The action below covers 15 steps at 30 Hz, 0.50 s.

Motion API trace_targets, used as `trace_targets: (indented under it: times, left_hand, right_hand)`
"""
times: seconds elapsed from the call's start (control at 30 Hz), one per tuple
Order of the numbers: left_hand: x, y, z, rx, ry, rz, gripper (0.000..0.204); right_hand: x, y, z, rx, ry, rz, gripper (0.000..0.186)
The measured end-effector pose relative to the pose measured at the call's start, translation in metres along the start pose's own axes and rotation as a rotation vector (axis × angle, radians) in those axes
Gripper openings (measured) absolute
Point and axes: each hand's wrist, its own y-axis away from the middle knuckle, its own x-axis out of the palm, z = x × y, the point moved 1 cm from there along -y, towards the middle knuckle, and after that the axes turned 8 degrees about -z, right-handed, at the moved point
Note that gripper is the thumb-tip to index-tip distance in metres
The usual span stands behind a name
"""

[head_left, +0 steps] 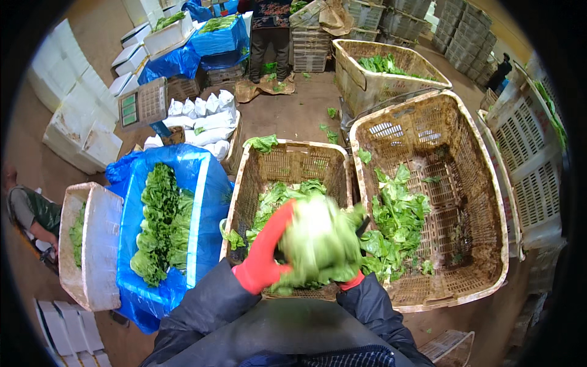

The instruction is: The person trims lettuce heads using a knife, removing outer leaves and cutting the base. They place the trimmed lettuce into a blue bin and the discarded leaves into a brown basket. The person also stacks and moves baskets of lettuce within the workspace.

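A leafy green lettuce head (321, 241), blurred by motion, is held up over the middle crate (238, 202). Wrapped round its left side is my left hand (266, 254) in a red glove. Most of my right hand (352, 281) lies behind the lettuce; only a strip of red glove shows at the wrist, and its fingers are hidden. A small dark shape sticks out at the lettuce's right edge, too unclear to name. Loose lettuce leaves (275, 199) lie in the middle crate below.
Left stands a blue-lined box (205, 208) of lettuce heads, beside a white foam box (101, 244). A large brown crate (489, 232) with leaves is at the right. Behind are a scale (143, 104), white packages (211, 119) and another crate (354, 92). Other people are far off and left.
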Motion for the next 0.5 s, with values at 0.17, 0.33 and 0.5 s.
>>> trace_targets:
  times: [0.17,0.33,0.5]
  left_hand:
    - [-0.004,0.003,0.017,-0.172,0.144,-0.285,0.099]
    - [-0.043,-0.008,0.041,-0.319,0.203,-0.271,0.088]
    - [-0.049,-0.028,0.016,-0.019,-0.363,0.163,0.077]
  right_hand:
    - [-0.029,0.005,0.001,0.071,0.283,-0.108,0.073]
    - [-0.023,-0.001,0.065,0.280,0.626,-0.196,0.072]
    - [-0.006,-0.050,0.071,-0.193,0.886,-0.195,0.055]
